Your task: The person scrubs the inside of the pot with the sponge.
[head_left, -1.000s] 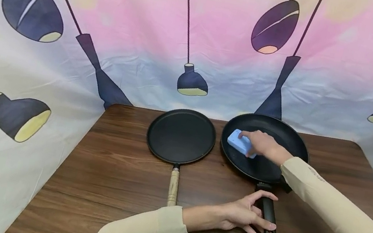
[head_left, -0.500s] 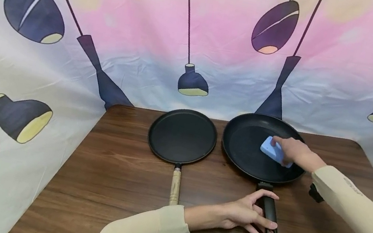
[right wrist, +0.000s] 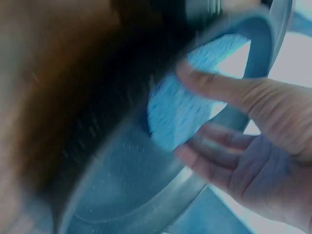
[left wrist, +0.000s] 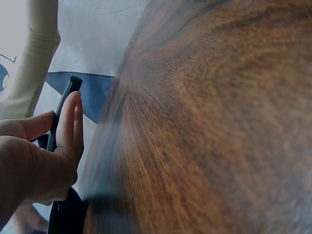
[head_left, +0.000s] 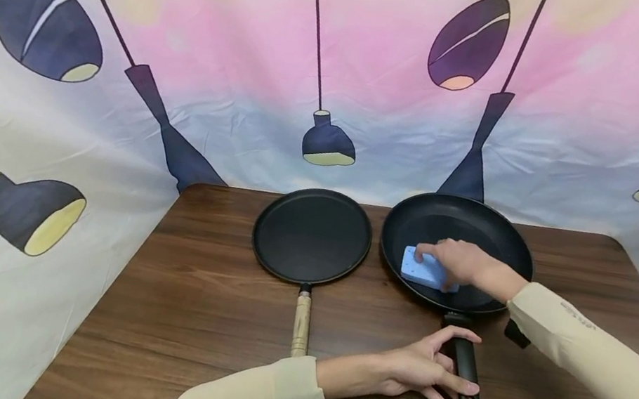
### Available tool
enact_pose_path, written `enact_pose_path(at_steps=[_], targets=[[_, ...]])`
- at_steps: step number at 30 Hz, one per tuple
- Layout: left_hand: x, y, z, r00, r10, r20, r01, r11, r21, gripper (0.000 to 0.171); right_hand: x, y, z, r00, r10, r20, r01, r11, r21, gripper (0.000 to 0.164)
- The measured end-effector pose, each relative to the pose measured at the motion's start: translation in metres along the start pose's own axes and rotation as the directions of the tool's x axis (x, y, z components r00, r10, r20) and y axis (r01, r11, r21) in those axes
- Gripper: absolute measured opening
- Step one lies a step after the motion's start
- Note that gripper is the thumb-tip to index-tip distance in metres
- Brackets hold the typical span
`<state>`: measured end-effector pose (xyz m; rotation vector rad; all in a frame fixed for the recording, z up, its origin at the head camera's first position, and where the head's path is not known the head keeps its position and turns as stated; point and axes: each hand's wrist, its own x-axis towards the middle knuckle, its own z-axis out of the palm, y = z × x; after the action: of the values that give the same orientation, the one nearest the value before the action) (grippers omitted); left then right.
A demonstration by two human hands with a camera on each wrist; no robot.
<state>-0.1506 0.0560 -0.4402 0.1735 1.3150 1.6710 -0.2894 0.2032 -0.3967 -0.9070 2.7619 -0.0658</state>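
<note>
A light-blue sponge [head_left: 424, 269] lies against the inside of a black frying pan [head_left: 412, 219], low and left in its bowl. My right hand [head_left: 462, 262] grips it, thumb on one side and fingers on the other, as the right wrist view shows with the sponge [right wrist: 178, 114] blurred. Below, my left hand [head_left: 423, 373] holds the pan's black handle [head_left: 466, 368] between thumb and fingers. In the left wrist view the handle [left wrist: 61, 112] passes between the thumb and the straighter fingers of that hand [left wrist: 41, 156].
Left of the frying pan lies a flat black crepe pan [head_left: 313, 235] with a wooden handle [head_left: 302, 321], partly behind my left sleeve. Both stand on a brown wooden table [head_left: 195, 320]. A cloth backdrop [head_left: 242, 57] printed with lamps hangs right behind the table's far edge.
The sponge in my right hand went from the pan's left side to its right side, then back left and nearer the handle. My left hand keeps its hold on the handle.
</note>
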Motion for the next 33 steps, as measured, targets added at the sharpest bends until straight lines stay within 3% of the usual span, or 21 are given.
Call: enact_pose_path(at_steps=[4,8,12,15,18,21,25,29,33], targets=[[0.0,0.001,0.002,1.0,0.005,0.002,-0.005,1.0,0.004,0.063,0.018,0.016,-0.006,0.997,0.073,0.003,-0.073,0.996,0.049,0.056],[0.0,0.002,0.003,1.0,0.003,0.005,-0.003,1.0,0.011,0.063,0.025,0.039,-0.007,0.985,0.167,-0.053,-0.162,0.983,0.086,0.059],[0.002,0.002,0.003,1.0,0.008,0.007,-0.008,1.0,0.011,0.063,0.014,0.068,-0.009,0.961,0.265,-0.076,-0.259,0.963,0.075,0.056],[0.003,0.004,0.001,1.0,0.02,0.011,-0.02,1.0,0.006,0.062,-0.003,0.08,-0.012,0.955,0.291,-0.051,-0.289,0.956,0.042,0.054],[0.003,0.005,-0.002,0.999,0.033,0.013,-0.033,0.999,-0.004,0.063,-0.02,0.074,-0.013,0.965,0.261,0.002,-0.261,0.965,0.037,0.054],[0.003,0.006,-0.004,0.999,0.038,0.007,-0.038,0.999,-0.008,0.063,-0.033,0.052,-0.011,0.982,0.186,0.038,-0.188,0.981,0.052,0.057],[0.001,0.006,-0.005,0.999,0.036,0.002,-0.036,0.999,0.002,0.063,-0.037,0.019,0.0,0.999,0.026,-0.02,-0.025,0.998,0.056,0.055],[0.001,0.004,-0.003,1.0,0.02,0.004,-0.02,1.0,0.003,0.062,-0.019,0.003,0.009,0.993,-0.065,-0.103,0.068,0.997,0.022,0.054],[0.001,0.001,0.003,1.0,0.007,-0.002,-0.007,1.0,-0.004,0.061,0.017,0.013,0.003,0.997,-0.016,-0.069,0.02,0.999,0.044,0.054]])
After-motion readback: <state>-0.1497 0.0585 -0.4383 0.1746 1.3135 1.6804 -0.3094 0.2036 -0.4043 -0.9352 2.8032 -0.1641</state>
